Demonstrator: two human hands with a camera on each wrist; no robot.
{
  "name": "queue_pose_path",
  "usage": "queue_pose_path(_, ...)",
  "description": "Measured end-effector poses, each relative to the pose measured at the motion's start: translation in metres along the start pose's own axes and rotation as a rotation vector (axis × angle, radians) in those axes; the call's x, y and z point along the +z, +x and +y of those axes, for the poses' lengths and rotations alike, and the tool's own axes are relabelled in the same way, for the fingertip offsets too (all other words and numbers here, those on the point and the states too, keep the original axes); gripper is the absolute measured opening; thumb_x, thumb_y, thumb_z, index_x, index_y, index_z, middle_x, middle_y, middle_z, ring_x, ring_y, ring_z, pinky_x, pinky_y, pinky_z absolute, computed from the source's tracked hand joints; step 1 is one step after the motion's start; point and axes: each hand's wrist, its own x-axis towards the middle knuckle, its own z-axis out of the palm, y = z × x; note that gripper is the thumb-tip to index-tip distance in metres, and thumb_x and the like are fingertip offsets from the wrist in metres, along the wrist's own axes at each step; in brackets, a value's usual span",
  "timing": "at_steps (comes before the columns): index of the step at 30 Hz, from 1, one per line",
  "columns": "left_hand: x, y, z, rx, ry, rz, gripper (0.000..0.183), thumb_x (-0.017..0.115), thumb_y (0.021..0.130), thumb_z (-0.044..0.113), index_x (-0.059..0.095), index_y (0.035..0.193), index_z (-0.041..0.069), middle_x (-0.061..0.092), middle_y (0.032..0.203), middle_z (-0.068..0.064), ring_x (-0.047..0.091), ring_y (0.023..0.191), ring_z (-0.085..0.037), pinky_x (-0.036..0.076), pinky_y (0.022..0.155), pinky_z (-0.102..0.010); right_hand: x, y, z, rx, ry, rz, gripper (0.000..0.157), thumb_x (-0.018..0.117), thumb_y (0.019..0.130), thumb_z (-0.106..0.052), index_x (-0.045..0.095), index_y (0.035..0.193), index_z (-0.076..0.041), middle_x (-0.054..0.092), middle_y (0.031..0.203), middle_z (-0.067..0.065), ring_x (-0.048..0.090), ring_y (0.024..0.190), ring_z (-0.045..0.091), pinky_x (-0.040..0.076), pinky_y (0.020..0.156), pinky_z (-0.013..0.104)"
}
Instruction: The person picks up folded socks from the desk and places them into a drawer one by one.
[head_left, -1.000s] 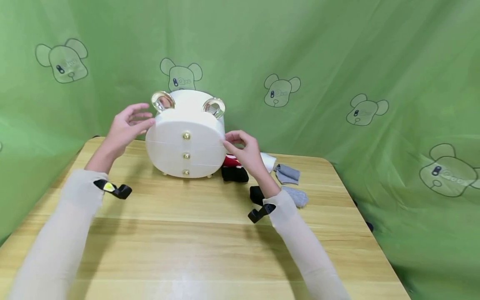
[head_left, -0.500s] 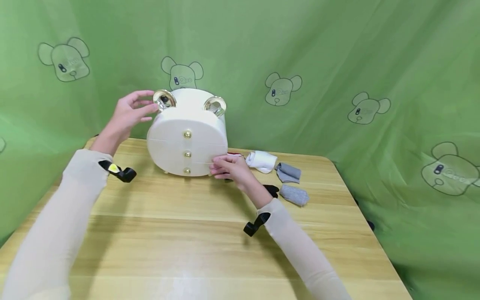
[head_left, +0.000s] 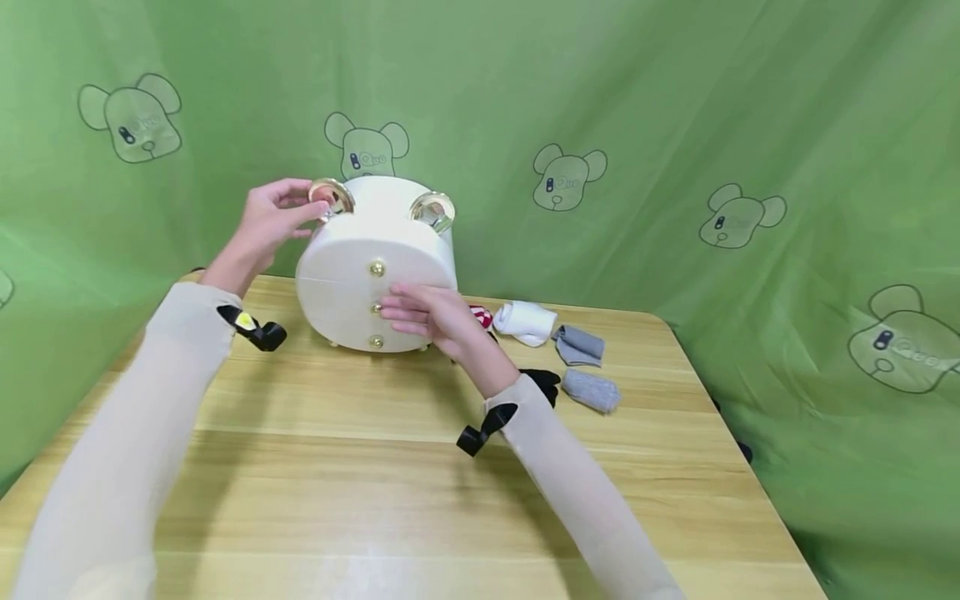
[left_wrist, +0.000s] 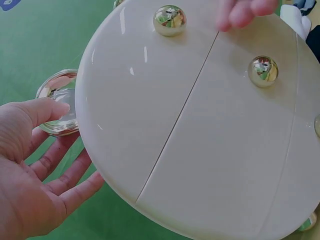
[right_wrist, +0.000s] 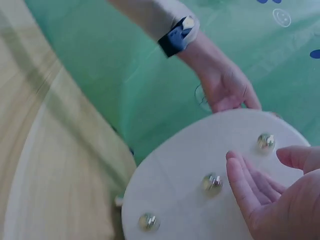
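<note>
A white oval drawer box (head_left: 337, 292) with gold knobs down its front and two gold ring-shaped ears on top stands at the back of the table. My left hand (head_left: 270, 221) is at its left ear (left_wrist: 62, 122): the thumb lies on the front of the ring, with fingers behind it and by the box's side. In front of the box, my right hand (head_left: 431, 317) has its fingers extended near the middle knob (right_wrist: 212, 184). Nothing is held in that hand, and whether it touches the front I cannot tell. Thin seams cross the front between the knobs (left_wrist: 263, 71).
Right of the box lie a white rolled sock (head_left: 525, 322), a dark grey folded sock (head_left: 579, 346), a light grey one (head_left: 591, 390) and a black cloth piece (head_left: 545, 383). A red and white piece (head_left: 481, 316) is partly hidden. A green curtain (head_left: 465, 83) hangs behind the wooden table (head_left: 360, 483).
My left hand has moved up from the box's left side to the left ear. My right hand has gone from the right side across to the front. The box stays in place.
</note>
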Motion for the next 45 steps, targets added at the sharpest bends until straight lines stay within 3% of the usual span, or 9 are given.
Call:
queue_pose_path(4,-0.001,0.002,0.001,-0.006,0.019,-0.002,0.045,0.074,0.094,0.019,0.060,0.136,0.011,0.065,0.109,0.010,0.062,0.102,-0.009,0.064,0.081,-0.017,0.011,0.006,-0.012,0.062,0.041,0.005,0.039,0.055,0.107,-0.023,0.059,0.135,0.003,0.061,0.138,0.026,0.065,0.125,0.036,0.058,0.106,0.042)
queue_pose_path(8,-0.001,0.003,0.000,-0.010,0.025,-0.001,0.041,0.074,0.095,0.020,0.061,0.132,0.011,0.064,0.107,0.009,0.062,0.103,-0.013,0.064,0.081,-0.017,0.019,0.010,-0.020,0.125,0.091,0.018,0.042,0.057,0.106,-0.026,0.058,0.137,0.003,0.059,0.140,0.025,0.057,0.133,0.038,0.054,0.111,0.044)
queue_pose_path(13,-0.003,0.003,0.000,0.004,0.022,-0.010,0.034,0.075,0.094,0.021,0.064,0.126,0.012,0.065,0.101,0.009,0.064,0.100,-0.013,0.065,0.080,-0.018,0.026,0.015,-0.027,0.182,0.125,0.040,0.047,0.057,0.106,-0.029,0.056,0.140,0.003,0.058,0.142,0.024,0.055,0.135,0.036,0.049,0.118,0.045)
queue_pose_path(23,-0.002,0.004,0.000,0.051,0.069,-0.056,0.041,0.074,0.094,0.019,0.061,0.130,0.005,0.065,0.100,0.009,0.063,0.096,-0.011,0.066,0.079,-0.022,0.027,0.015,-0.031,0.247,0.105,0.095,0.042,0.060,0.105,-0.029,0.062,0.135,-0.001,0.060,0.141,0.020,0.057,0.134,0.031,0.049,0.118,0.042)
queue_pose_path(36,-0.006,0.003,0.002,0.050,0.076,-0.053,0.045,0.075,0.094,0.017,0.059,0.133,0.003,0.066,0.097,0.010,0.065,0.093,-0.010,0.066,0.077,-0.022,0.031,0.013,-0.036,0.229,0.122,0.119,0.038,0.064,0.103,-0.024,0.064,0.132,0.000,0.062,0.136,0.022,0.058,0.130,0.033,0.052,0.115,0.041)
queue_pose_path(40,-0.005,0.003,0.002,0.044,0.084,-0.051,0.045,0.075,0.094,0.018,0.059,0.133,0.003,0.065,0.099,0.009,0.065,0.095,-0.011,0.067,0.078,-0.022,0.031,0.010,-0.036,0.214,0.107,0.122,0.037,0.064,0.102,-0.024,0.065,0.129,0.001,0.063,0.135,0.023,0.067,0.121,0.031,0.053,0.114,0.041)
queue_pose_path(43,-0.004,0.002,0.002,0.039,0.086,-0.049,0.046,0.075,0.093,0.018,0.059,0.134,0.003,0.066,0.100,0.008,0.064,0.095,-0.010,0.066,0.079,-0.022,0.030,0.007,-0.034,0.203,0.095,0.117,0.028,0.064,0.102,-0.024,0.070,0.117,-0.001,0.063,0.133,0.023,0.078,0.097,0.025,0.054,0.112,0.041)
queue_pose_path(45,-0.004,0.001,0.003,0.037,0.088,-0.046,0.047,0.075,0.093,0.019,0.058,0.134,0.002,0.065,0.101,0.007,0.064,0.095,-0.010,0.066,0.080,-0.023,0.031,0.005,-0.033,0.194,0.089,0.112,0.022,0.064,0.102,-0.024,0.072,0.106,-0.004,0.063,0.132,0.024,0.077,0.083,0.019,0.054,0.110,0.041)
